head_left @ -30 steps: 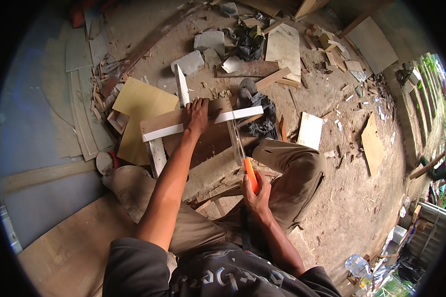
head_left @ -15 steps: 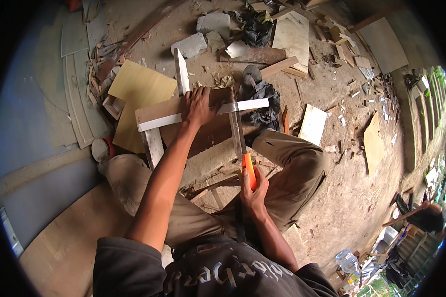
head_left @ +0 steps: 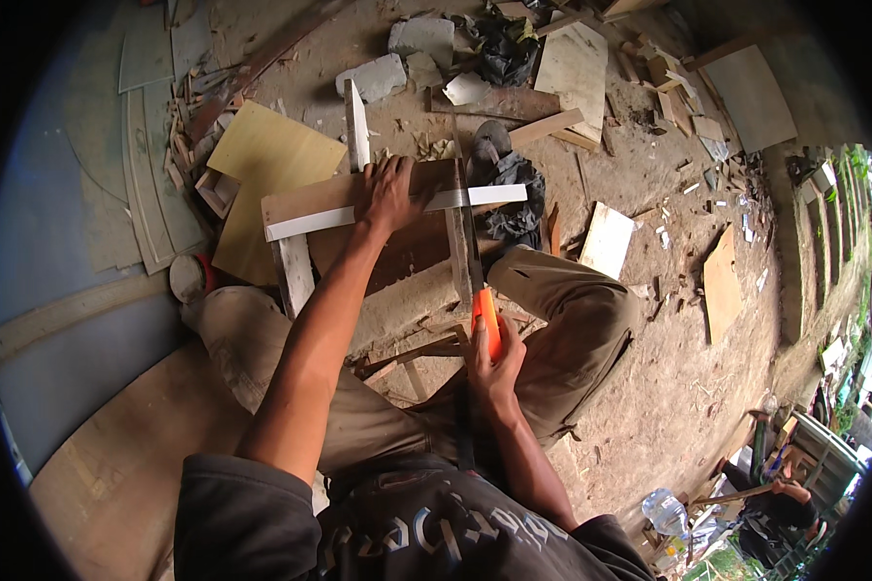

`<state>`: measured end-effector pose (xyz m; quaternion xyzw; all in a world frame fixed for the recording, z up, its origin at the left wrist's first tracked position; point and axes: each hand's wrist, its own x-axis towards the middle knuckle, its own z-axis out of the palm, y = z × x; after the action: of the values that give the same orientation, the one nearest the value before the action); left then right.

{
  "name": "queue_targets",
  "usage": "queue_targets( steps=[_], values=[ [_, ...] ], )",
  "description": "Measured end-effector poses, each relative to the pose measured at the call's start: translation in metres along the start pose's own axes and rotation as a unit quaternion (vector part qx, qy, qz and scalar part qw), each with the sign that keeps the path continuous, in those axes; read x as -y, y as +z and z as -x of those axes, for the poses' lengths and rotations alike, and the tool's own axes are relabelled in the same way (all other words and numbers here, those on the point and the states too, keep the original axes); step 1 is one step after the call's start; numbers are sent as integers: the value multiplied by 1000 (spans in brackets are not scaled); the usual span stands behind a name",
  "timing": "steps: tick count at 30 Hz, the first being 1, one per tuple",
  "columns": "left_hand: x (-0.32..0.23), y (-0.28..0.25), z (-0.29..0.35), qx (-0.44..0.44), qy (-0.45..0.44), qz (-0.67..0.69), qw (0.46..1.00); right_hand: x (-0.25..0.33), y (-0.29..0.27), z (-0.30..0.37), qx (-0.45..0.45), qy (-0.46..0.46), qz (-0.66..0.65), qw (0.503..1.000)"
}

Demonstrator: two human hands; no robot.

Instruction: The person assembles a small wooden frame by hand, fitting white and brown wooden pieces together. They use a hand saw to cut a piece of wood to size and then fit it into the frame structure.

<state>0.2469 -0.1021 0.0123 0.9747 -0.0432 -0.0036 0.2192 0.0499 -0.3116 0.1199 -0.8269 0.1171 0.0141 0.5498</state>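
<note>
My right hand (head_left: pixel 495 364) grips the orange handle (head_left: pixel 487 321) of a handsaw. Its thin blade (head_left: pixel 473 242) runs away from me across a long white strip of wood (head_left: pixel 322 230), near the strip's right part. With its fingers curled over the far side, my left hand (head_left: pixel 388 198) holds the strip steady, left of the blade. A brown board face (head_left: pixel 310 198) lies along the strip's far side. Underneath is a wooden frame with a pale left leg (head_left: pixel 295 273). Where the teeth meet the strip, the cut is too small to make out.
Tan plywood sheets (head_left: pixel 273 150) lie to the left, beside a round container (head_left: pixel 188 278). Ahead are concrete chunks (head_left: pixel 372 77), black plastic (head_left: pixel 513 53) and boards. Offcuts (head_left: pixel 608 239) litter the right side. At the lower right, another person (head_left: pixel 780 518) handles a long stick near a clear bottle (head_left: pixel 666 510).
The saw has slid slightly away from me, and more of its blade shows beyond the strip. My left hand keeps its place on the strip. The other person at the lower right has shifted.
</note>
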Motion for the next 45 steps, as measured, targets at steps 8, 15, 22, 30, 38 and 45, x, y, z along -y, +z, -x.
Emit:
queue_targets(
  steps=[8, 15, 22, 30, 38, 45],
  values=[
    [1, 4, -1, -25, 12, 3, 1000, 4, -3, 10, 0, 6, 19, 1000],
    [5, 13, -1, -77, 31, -28, 996, -1, -1, 9, 2, 6, 12, 1000],
    [8, 15, 2, -62, 22, -14, 998, -3, 5, 5, 11, 3, 16, 1000],
    [4, 5, -3, -33, 4, -4, 999, -2, 10, -6, 5, -9, 16, 1000],
    [4, 5, -6, -40, -2, 11, 999, 2, 4, 5, -11, -61, 22, 998],
    [6, 12, -2, -84, 20, -10, 996, 8, -7, 21, 1, -2, 6, 1000]
  ],
)
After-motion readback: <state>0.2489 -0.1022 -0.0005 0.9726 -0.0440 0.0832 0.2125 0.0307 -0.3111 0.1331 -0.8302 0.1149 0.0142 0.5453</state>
